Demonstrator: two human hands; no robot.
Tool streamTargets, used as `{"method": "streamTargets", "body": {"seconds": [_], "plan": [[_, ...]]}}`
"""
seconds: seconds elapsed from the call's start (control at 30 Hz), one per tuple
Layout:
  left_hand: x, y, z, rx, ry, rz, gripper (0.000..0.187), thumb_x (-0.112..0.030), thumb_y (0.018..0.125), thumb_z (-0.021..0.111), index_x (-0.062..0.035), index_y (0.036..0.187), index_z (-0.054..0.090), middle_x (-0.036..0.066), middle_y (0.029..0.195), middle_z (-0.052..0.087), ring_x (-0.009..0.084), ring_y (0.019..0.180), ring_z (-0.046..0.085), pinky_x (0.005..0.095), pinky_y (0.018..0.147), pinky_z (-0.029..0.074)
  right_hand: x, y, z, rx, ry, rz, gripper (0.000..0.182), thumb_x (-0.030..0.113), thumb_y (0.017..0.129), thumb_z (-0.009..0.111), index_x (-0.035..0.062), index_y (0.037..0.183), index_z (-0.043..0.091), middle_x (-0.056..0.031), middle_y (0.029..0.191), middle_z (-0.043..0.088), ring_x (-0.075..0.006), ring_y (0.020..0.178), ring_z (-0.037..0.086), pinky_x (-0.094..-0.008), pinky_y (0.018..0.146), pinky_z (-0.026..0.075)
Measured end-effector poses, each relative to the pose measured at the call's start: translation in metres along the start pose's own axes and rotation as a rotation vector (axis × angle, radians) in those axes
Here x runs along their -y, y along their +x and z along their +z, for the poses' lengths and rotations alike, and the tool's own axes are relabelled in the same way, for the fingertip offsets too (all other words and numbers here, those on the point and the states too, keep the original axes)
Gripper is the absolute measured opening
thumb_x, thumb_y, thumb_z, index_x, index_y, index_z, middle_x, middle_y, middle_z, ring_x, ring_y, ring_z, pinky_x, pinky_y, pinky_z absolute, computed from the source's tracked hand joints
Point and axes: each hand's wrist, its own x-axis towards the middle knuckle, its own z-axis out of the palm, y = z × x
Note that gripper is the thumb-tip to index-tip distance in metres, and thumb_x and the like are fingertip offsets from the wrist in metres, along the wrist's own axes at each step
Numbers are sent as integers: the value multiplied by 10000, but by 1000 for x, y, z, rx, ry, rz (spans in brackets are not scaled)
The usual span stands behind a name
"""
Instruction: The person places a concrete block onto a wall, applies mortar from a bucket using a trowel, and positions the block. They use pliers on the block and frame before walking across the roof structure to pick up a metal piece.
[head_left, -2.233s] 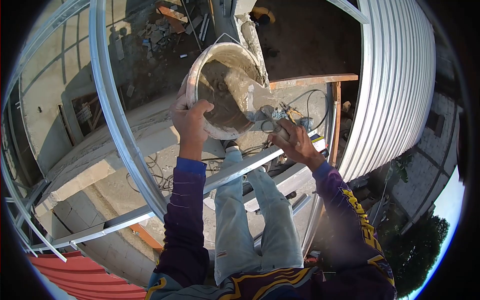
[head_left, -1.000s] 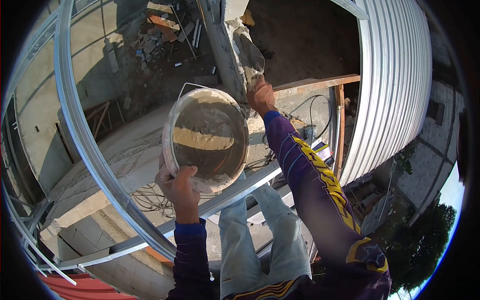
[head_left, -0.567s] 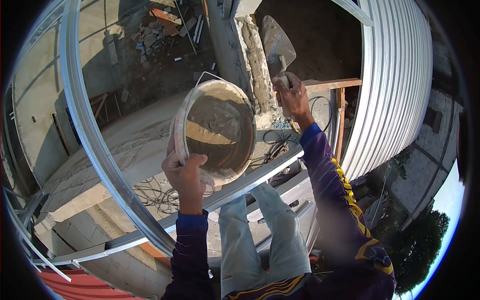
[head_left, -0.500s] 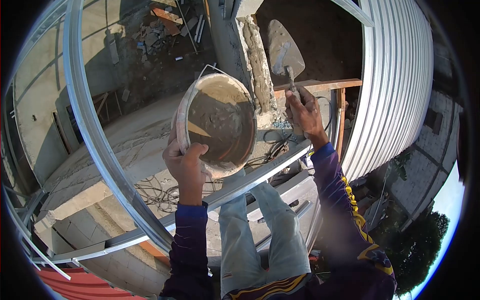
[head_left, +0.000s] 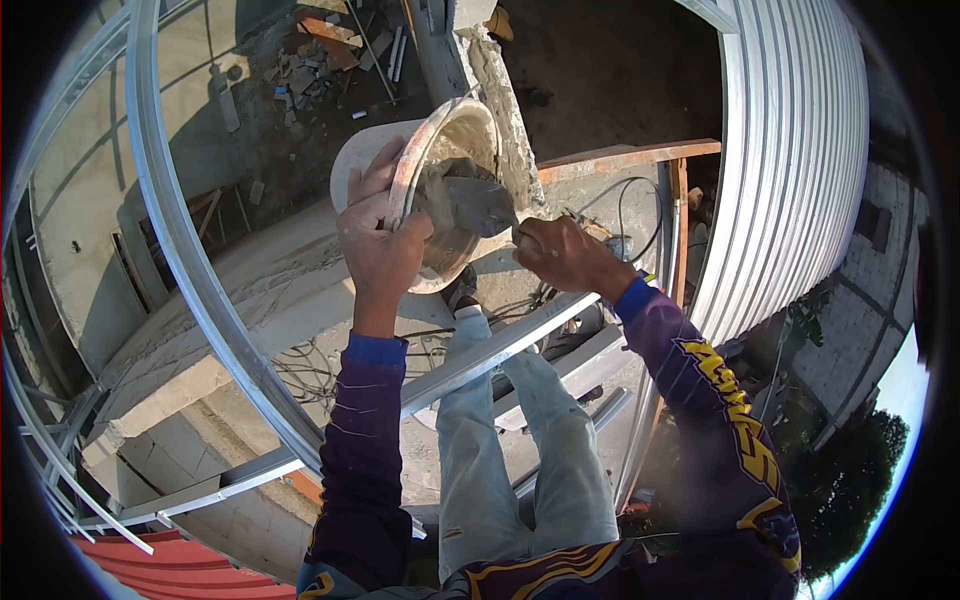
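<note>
My left hand [head_left: 380, 240] grips the near left rim of a mortar bucket [head_left: 402, 165], thumb inside and fingers along the outer wall. The bucket is tilted over, its mouth turned to the right. Wet grey mortar [head_left: 440, 200] lies inside. My right hand [head_left: 570, 252] is closed round the handle of a trowel [head_left: 480, 205], whose blade reaches into the bucket against the mortar. Just beyond the bucket runs the top of a narrow wall [head_left: 505, 110] with rough mortar along it.
A metal channel [head_left: 500, 350] crosses in front of my legs, and a curved-looking metal stud [head_left: 170, 200] rises at left. Corrugated sheeting [head_left: 790, 160] stands at right. A wooden board [head_left: 630, 157] lies beyond my right hand. Rubble [head_left: 300, 78] is on the ground far below.
The trowel has come down from over the wall into the bucket. My left hand has tipped the bucket further onto its side and lifted it slightly away from me.
</note>
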Motion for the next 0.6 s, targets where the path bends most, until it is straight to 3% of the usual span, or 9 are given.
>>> {"method": "streamTargets", "body": {"seconds": [0.03,0.1,0.13,0.23,0.27,0.3,0.37,0.5,0.6], "plan": [[4,1,-3,1,8,3,339,-20,556,557,57,857,693,149,1255,583,233,1189,527,406,1102,230,11,-1,-5,-3,6,-5,321,298,847,605,8,980,569,-180,744,575,-286,614,559,-396,644,460],[17,-2,-11,-179,-289,-158,283,-12,554,583,74,807,675,126,1189,609,191,1059,565,311,941,385,33,-17,-12,60,127,141,376,356,851,571,-7,949,568,-156,698,557,-243,593,524,-403,634,439],[31,-1,-13,-248,-377,-193,163,25,587,583,29,741,635,30,869,609,121,730,545,238,654,402,32,-23,-9,64,182,162,391,370,847,580,-5,958,564,-140,689,536,-222,589,494,-387,619,426],[55,0,-12,-346,-594,-354,233,37,601,581,-7,820,648,11,819,593,105,706,528,224,662,397,17,-29,3,-59,244,52,290,269,845,597,9,972,573,-162,714,581,-253,638,569,-363,601,452],[59,2,-10,-343,-602,-345,233,37,601,581,-7,820,648,11,819,593,105,706,528,224,662,397,-19,-26,21,-156,170,-351,273,247,844,602,22,994,568,-96,674,568,-171,561,527,-308,527,431],[62,4,-6,-361,-630,-323,254,39,605,582,-10,845,644,11,814,588,104,700,524,226,656,398,-15,-27,18,-164,158,-352,273,247,844,602,22,994,568,-96,674,568,-171,561,527,-308,527,431],[63,6,2,-380,-663,-304,275,41,608,582,-13,871,641,11,809,583,103,693,521,227,649,398,2,-26,13,-76,745,195,279,224,836,595,21,1025,563,-42,655,540,-105,533,496,-270,482,406],[60,2,4,-494,-561,-281,262,43,608,577,-10,856,641,25,819,599,125,694,549,251,653,431,1,13,5,-362,793,192,293,203,826,570,-1,1036,569,-30,613,514,-87,507,479,-261,472,392],[46,-16,-6,-537,-624,-355,245,42,602,578,-11,834,635,39,830,612,138,723,567,257,666,442,-10,79,-1,-564,362,189,373,243,808,582,-39,1051,571,-159,731,621,-237,614,616,-345,589,487]]}}
